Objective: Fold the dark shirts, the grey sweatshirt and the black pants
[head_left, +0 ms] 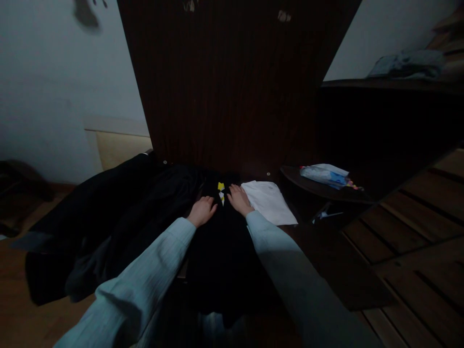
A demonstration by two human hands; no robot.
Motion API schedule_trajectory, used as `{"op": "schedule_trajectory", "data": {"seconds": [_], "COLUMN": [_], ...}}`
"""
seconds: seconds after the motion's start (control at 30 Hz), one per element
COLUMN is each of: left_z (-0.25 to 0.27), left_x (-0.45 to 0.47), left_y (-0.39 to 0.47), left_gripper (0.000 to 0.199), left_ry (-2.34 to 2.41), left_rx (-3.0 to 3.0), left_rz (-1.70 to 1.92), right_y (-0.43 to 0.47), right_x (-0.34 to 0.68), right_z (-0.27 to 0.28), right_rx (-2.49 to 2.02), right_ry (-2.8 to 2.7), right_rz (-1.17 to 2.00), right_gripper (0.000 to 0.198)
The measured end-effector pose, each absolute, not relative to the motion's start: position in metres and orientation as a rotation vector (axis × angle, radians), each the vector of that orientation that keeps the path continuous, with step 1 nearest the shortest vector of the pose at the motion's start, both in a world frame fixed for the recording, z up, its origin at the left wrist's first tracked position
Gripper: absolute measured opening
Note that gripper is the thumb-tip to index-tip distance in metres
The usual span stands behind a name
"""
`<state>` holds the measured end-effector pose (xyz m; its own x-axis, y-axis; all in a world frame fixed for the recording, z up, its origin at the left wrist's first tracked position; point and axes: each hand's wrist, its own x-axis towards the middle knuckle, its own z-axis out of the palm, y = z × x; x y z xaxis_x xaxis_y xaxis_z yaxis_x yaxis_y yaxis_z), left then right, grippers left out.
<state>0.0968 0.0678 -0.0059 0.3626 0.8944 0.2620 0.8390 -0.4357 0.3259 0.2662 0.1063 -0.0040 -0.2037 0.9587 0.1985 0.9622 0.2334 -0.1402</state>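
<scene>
A black cloth, likely a garment (224, 256), lies spread in front of me and hangs toward my lap. Near its far end is a small yellow and white patch or tag (221, 186), too dim to read. To the left of this patch, my left hand (202, 210) rests palm down on the black cloth with fingers extended. My right hand (239, 199) lies flat on the other side, fingers stretched forward beside the patch. A folded white cloth (271, 203) sits right next to my right hand.
A heap of dark clothes (134, 217) lies to the left. At right, a small dark shelf (290, 175) bears a blue and white plastic packet (324, 174). A tall dark wooden panel (228, 87) stands behind. Slatted wood (416, 212) is at far right.
</scene>
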Motion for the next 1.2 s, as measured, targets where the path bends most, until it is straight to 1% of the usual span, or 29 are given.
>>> {"op": "schedule_trajectory", "data": {"seconds": [0.1, 0.2, 0.27, 0.33, 0.5, 0.73, 0.9, 1.03, 1.13, 1.2], "left_z": [-0.015, -0.028, -0.034, -0.038, -0.039, -0.036, -0.023, -0.007, 0.004, 0.008], "left_x": [0.091, 0.090, 0.091, 0.091, 0.090, 0.087, 0.089, 0.076, 0.053, 0.036], "left_y": [0.049, 0.038, 0.034, 0.036, 0.057, 0.107, 0.120, 0.090, 0.037, -0.006], "left_gripper": [0.033, 0.041, 0.044, 0.044, 0.044, 0.044, 0.041, 0.038, 0.032, 0.029], "left_ry": [1.466, 1.421, 1.423, 1.420, 1.422, 1.441, 1.454, 1.390, 1.347, 1.274], "left_rx": [2.448, 2.466, 2.491, 2.507, 2.463, 2.491, 2.438, 2.463, 2.450, 2.401], "left_rz": [0.697, 0.660, 0.628, 0.623, 0.644, 0.551, 0.581, 0.675, 0.587, 0.544], "right_y": [0.078, 0.042, 0.025, 0.019, 0.039, 0.086, 0.108, 0.083, 0.026, -0.020], "right_x": [0.260, 0.255, 0.254, 0.254, 0.255, 0.253, 0.253, 0.274, 0.300, 0.315], "right_z": [-0.004, -0.015, -0.024, -0.029, -0.025, -0.025, -0.015, 0.003, 0.012, 0.011], "right_rx": [-1.784, -1.768, -1.767, -1.771, -1.794, -1.823, -1.757, -1.569, -1.364, -1.313], "right_ry": [-2.202, -2.237, -2.290, -2.330, -2.370, -2.365, -2.265, -2.082, -2.051, -2.061], "right_rz": [0.031, 0.125, 0.159, 0.169, 0.202, 0.203, 0.339, 0.502, 0.679, 0.784], "right_gripper": [0.046, 0.054, 0.058, 0.057, 0.057, 0.059, 0.052, 0.041, 0.035, 0.032]}}
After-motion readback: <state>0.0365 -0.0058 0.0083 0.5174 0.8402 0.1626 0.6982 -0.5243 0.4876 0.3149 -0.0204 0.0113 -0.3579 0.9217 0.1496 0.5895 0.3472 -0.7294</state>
